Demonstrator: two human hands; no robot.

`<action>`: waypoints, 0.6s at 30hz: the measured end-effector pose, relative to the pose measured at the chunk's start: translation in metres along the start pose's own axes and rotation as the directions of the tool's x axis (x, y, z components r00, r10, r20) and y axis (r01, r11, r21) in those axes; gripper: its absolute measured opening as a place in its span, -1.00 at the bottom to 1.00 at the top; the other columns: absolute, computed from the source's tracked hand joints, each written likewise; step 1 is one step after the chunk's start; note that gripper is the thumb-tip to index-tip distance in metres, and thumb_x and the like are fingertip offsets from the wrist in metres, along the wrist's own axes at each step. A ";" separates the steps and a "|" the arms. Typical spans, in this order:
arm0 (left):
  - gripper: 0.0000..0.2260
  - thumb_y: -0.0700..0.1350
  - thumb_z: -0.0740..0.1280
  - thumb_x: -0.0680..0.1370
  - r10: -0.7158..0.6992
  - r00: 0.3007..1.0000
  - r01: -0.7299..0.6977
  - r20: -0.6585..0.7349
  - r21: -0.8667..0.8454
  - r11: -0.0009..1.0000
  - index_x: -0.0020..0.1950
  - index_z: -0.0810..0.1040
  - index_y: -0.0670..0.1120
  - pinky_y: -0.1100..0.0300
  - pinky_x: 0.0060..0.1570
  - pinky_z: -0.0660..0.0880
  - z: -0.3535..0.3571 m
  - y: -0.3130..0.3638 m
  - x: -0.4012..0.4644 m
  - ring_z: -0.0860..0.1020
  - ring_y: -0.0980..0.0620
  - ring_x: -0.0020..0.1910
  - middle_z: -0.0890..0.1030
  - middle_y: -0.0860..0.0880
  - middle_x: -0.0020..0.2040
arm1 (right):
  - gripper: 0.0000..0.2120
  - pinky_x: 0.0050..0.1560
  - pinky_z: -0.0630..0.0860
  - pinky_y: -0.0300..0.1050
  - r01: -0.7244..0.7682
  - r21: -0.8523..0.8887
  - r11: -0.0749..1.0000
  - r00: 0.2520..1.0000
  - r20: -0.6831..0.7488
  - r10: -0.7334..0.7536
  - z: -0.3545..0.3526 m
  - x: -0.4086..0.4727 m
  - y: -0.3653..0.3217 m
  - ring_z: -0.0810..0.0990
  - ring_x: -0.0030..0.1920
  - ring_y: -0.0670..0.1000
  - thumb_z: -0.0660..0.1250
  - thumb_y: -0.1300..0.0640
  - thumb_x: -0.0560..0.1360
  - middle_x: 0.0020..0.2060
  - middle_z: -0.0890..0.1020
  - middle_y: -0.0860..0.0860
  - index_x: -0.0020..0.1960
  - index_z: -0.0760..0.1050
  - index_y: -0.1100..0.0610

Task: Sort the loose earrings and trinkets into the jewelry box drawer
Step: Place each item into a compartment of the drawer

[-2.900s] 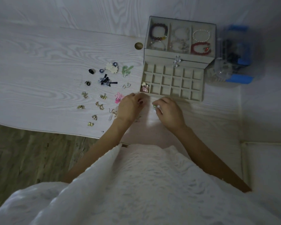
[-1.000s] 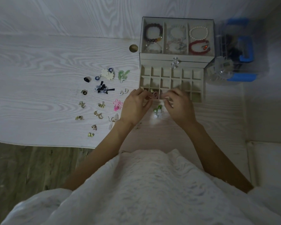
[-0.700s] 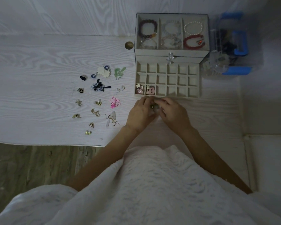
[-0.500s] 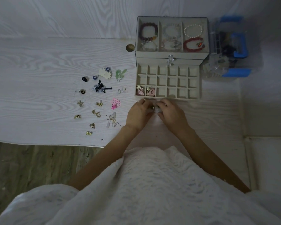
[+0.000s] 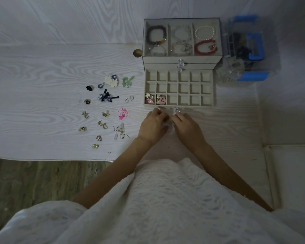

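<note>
The cream jewelry box (image 5: pixel 181 59) has its gridded drawer (image 5: pixel 179 107) pulled out toward me. Pink earrings (image 5: pixel 149 99) fill the drawer's front-left cell, and another pink pair (image 5: pixel 161 99) lies in the cell beside it. My left hand (image 5: pixel 152 126) and my right hand (image 5: pixel 187 127) meet just in front of the drawer, fingertips pinched together around a small pale green trinket (image 5: pixel 167 121) that is mostly hidden. Several loose earrings lie to the left, among them a pink flower pair (image 5: pixel 123 113) and a clear crystal pair (image 5: pixel 119 132).
Bracelets (image 5: pixel 205 47) fill the box's open top tray. A clear plastic case with blue latches (image 5: pixel 248 50) stands right of the box. A brass grommet (image 5: pixel 137 53) sits left of it. The tabletop's front edge (image 5: pixel 51 158) drops to a wooden floor.
Both hands drew back from the drawer after leaving a second pink pair in the front row. They now close together on the green trinket in front of the drawer.
</note>
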State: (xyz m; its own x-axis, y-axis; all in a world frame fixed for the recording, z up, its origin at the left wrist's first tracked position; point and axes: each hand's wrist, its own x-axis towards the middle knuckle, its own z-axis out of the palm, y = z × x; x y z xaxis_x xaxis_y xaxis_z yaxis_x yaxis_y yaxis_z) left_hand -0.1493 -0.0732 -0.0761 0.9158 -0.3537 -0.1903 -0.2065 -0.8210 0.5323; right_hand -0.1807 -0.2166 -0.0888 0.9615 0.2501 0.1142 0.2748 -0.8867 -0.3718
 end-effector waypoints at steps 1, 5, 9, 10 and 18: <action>-0.81 -0.23 0.38 0.40 0.000 1.000 0.000 -0.003 -0.002 1.000 0.01 0.58 -0.16 0.05 -0.09 0.49 0.000 0.000 0.000 0.52 -0.17 -0.06 0.53 -0.18 -0.01 | -0.87 -0.27 0.51 -0.06 -0.017 0.029 0.999 1.000 -0.013 0.017 0.000 -0.001 0.001 0.51 -0.17 0.13 0.27 0.37 0.37 -0.18 0.55 0.13 -0.12 0.46 0.22; -0.88 -0.28 0.36 0.43 0.035 0.999 -0.035 -0.037 -0.015 0.999 -0.06 0.61 -0.18 0.10 -0.14 0.45 -0.001 -0.001 0.001 0.57 -0.19 -0.13 0.58 -0.18 -0.08 | -0.87 -0.18 0.43 -0.25 -0.261 0.433 0.863 0.945 -0.068 0.320 -0.010 -0.002 0.000 0.51 -0.19 -0.05 0.33 0.38 0.38 -0.18 0.59 0.04 -0.11 0.52 0.21; -0.88 -0.27 0.37 0.45 0.085 0.990 -0.096 -0.109 -0.107 0.990 -0.03 0.62 -0.17 0.12 -0.15 0.53 -0.007 -0.001 0.001 0.60 -0.11 -0.18 0.61 -0.14 -0.09 | -0.87 -0.10 0.51 -0.35 -0.326 0.643 0.693 0.881 -0.059 0.470 -0.026 0.004 -0.001 0.59 -0.13 -0.08 0.37 0.34 0.39 -0.13 0.64 0.00 -0.08 0.58 0.20; -0.87 -0.27 0.38 0.45 0.101 0.985 -0.121 -0.141 -0.141 0.983 -0.02 0.61 -0.16 0.11 -0.15 0.56 -0.010 0.001 0.002 0.60 -0.07 -0.20 0.62 -0.13 -0.08 | -0.88 -0.10 0.50 -0.37 -0.326 0.655 0.682 0.877 -0.060 0.477 -0.029 0.006 0.000 0.60 -0.12 -0.09 0.37 0.34 0.40 -0.13 0.65 0.00 -0.08 0.59 0.20; -0.85 -0.28 0.37 0.46 0.105 0.957 -0.174 -0.270 -0.244 0.954 0.00 0.62 -0.14 0.53 -0.19 0.41 -0.025 0.023 0.048 0.49 0.16 -0.26 0.59 -0.10 -0.09 | -0.92 -0.18 0.46 -0.46 -0.350 0.646 0.678 0.844 -0.096 0.527 -0.042 0.021 0.010 0.60 -0.16 -0.06 0.42 0.29 0.40 -0.20 0.64 0.03 -0.12 0.59 0.18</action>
State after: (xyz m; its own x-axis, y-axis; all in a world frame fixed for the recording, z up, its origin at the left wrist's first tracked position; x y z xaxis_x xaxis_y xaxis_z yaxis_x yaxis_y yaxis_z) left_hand -0.1014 -0.0978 -0.0523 0.9479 -0.3035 0.0965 -0.2717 -0.6123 0.7424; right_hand -0.1577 -0.2363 -0.0507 0.9559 -0.2933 -0.0111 -0.1447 -0.4377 -0.8874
